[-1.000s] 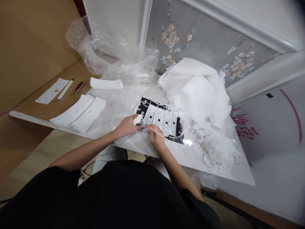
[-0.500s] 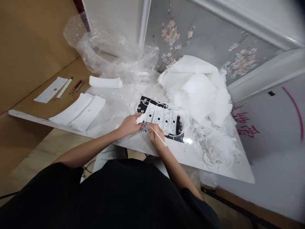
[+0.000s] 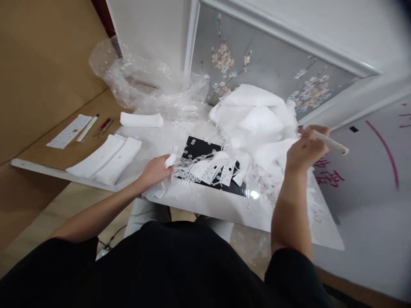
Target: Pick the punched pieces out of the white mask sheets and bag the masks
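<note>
My left hand [image 3: 156,172] is closed on a white piece of cloth [image 3: 171,161] at the left edge of the black mat [image 3: 201,147]. My right hand [image 3: 310,147] is raised over the right side of the table, its fingers wrapped round a slim white-handled tool [image 3: 332,142]. A loose white sheet and thin strands partly cover the mat. White strips with cut-out holes [image 3: 210,169] lie tilted there, bunched together. Small cut-out bits [image 3: 189,175] are scattered on the mat's left part.
A heap of white cloth [image 3: 253,102] stands at the back right. Stacked white strips [image 3: 109,160] and a folded stack [image 3: 141,119] lie to the left. A perforated template [image 3: 69,131], a pale cutter [image 3: 88,127] and red-handled tools [image 3: 104,125] rest on brown board. Clear plastic [image 3: 144,81] is crumpled behind.
My right hand has swung up and right, away from the mat, with the tool. My left hand has drawn back left with the cloth. The strips on the mat have shifted and become jumbled.
</note>
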The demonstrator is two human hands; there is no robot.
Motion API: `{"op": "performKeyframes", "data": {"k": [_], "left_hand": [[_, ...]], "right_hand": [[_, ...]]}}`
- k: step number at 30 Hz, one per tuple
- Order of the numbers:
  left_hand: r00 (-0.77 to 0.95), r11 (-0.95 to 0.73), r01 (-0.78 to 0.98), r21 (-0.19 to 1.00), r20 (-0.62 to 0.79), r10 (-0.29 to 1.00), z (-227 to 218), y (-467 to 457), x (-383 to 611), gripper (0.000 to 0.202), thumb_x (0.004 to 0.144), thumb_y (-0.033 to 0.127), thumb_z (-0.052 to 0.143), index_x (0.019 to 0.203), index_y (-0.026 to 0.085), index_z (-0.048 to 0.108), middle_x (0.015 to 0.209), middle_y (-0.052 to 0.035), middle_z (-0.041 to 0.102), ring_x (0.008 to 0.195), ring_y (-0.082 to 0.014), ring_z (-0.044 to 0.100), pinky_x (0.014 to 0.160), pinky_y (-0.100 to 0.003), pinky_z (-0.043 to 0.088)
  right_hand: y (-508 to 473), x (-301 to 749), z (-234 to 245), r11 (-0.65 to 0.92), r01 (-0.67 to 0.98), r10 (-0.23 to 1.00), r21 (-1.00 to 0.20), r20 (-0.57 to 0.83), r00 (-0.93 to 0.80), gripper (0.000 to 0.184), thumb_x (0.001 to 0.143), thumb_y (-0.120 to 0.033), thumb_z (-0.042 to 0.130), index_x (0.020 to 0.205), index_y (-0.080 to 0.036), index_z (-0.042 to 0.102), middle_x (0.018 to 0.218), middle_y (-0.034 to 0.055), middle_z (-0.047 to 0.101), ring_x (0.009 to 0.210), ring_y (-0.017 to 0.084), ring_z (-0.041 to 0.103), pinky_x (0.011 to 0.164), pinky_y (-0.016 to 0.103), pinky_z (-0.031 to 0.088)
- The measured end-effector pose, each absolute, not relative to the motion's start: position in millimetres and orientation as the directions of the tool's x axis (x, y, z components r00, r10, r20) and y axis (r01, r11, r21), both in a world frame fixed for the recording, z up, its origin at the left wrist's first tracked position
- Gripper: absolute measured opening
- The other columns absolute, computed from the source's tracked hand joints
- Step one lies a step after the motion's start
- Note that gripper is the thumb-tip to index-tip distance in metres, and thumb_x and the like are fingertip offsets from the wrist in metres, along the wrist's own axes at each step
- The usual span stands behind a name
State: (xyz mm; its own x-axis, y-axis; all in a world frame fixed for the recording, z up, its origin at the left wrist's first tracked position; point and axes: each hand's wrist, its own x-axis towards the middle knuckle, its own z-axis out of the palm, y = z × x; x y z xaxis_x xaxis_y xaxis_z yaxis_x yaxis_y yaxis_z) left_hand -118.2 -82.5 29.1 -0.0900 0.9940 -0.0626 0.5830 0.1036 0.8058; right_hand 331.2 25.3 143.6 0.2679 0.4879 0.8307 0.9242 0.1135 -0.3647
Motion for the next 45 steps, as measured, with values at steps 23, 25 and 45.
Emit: {"op": "performKeyframes", "data": {"k": [23, 25, 45], "left_hand": [[0.276, 0.518, -0.787, 0.337, -0.558, 0.782, 92.9, -72.7, -61.5, 0.047, 0.103, 0.053, 0.050, 0.104, 0.008, 0.064, 0.084, -0.0123, 0.072, 0.070, -0.0213, 0.072, 0.068, -0.034, 0.063], [0.287, 0.517, -0.789, 0.333, -0.544, 0.788, 96.8, -73.7, -59.5, 0.043, 0.104, 0.049, 0.050, 0.096, 0.009, 0.063, 0.077, -0.0103, 0.069, 0.064, -0.0190, 0.069, 0.064, -0.032, 0.062], [0.137, 0.020, 0.738, 0.674, -0.180, 0.974, 67.9, -67.4, -79.2, 0.039, 0.073, 0.024, 0.076, 0.112, 0.022, 0.073, 0.108, -0.0090, 0.075, 0.099, -0.0313, 0.068, 0.080, -0.035, 0.049]], "right_hand": [[-133.5, 128.7, 76.7, 0.674, -0.123, 0.530, -0.728, 0.593, -0.607, 0.041, 0.097, -0.007, 0.051, 0.128, -0.032, 0.060, 0.138, 0.0065, 0.067, 0.133, 0.024, 0.061, 0.107, 0.043, 0.058], [-134.8, 134.8, 75.4, 0.644, -0.125, 0.578, -0.755, 0.587, -0.567, 0.043, 0.097, -0.009, 0.052, 0.130, -0.035, 0.060, 0.135, 0.0037, 0.069, 0.130, 0.023, 0.064, 0.106, 0.044, 0.058], [-122.2, 146.2, 27.7, 0.239, 0.236, 0.969, -0.942, 0.217, -0.114, 0.021, 0.100, -0.036, 0.057, 0.103, -0.023, 0.074, 0.107, 0.0056, 0.076, 0.103, 0.025, 0.071, 0.094, 0.038, 0.055]]}}
